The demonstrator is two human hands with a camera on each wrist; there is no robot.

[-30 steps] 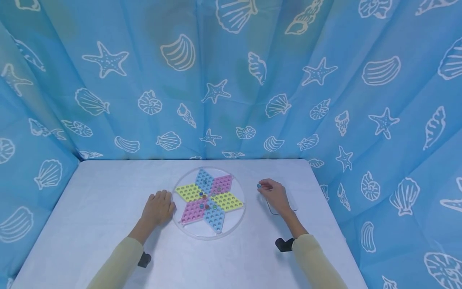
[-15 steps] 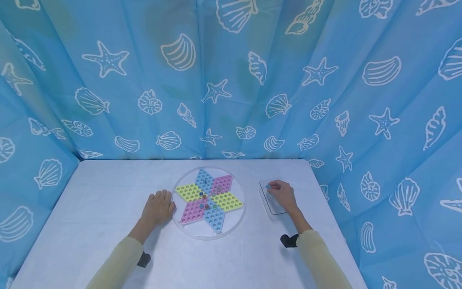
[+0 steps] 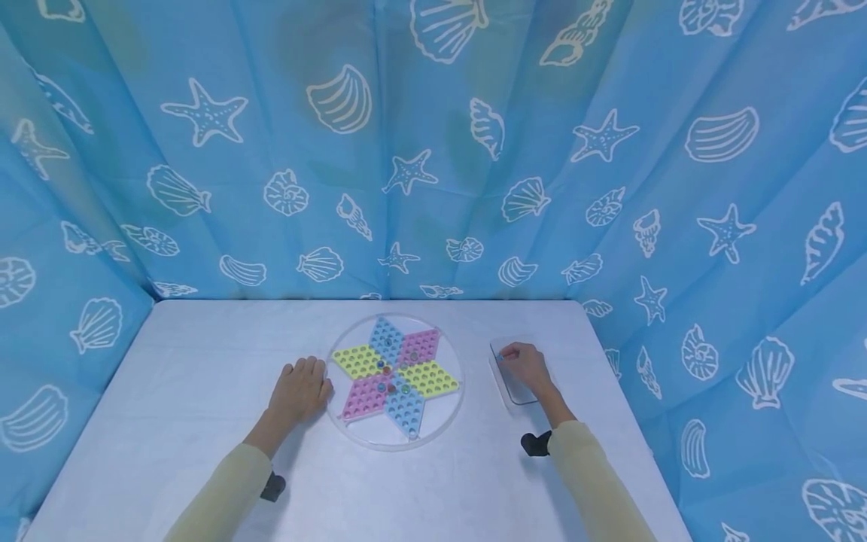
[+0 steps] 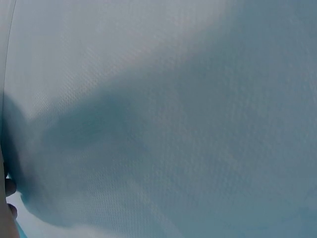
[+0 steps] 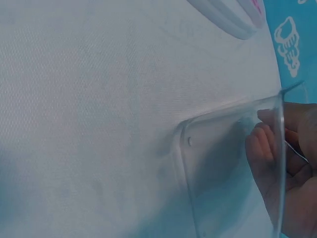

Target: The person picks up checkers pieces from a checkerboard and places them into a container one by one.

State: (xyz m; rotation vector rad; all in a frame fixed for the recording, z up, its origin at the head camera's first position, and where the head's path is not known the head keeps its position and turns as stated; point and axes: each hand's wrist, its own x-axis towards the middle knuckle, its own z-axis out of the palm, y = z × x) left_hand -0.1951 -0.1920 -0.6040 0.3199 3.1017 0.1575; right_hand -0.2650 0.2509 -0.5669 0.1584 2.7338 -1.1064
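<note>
In the head view my right hand (image 3: 527, 367) is over the clear plastic box (image 3: 520, 404), pinching a small blue marble (image 3: 500, 357) between thumb and fingertips. The right wrist view shows those fingers (image 5: 261, 144) through the wall of the transparent box (image 5: 184, 148), low inside it. My left hand (image 3: 300, 390) rests on the white table, fingers loosely bent, right at the left rim of the round game board (image 3: 352, 434). The board carries a six-pointed star of pink, yellow and blue hole panels. Several marbles (image 3: 387, 369) sit in the holes, mostly around its centre.
A white cloth covers the table (image 3: 460, 489). Blue curtains (image 3: 433, 226) with white shell and starfish prints stand behind it and at both sides. The board's rim (image 5: 237, 29) shows at the top of the right wrist view.
My right hand has moved right with the blue marble, from beside the box to over it, then lowered the marble into it. The left hand stays at the board's edge.
</note>
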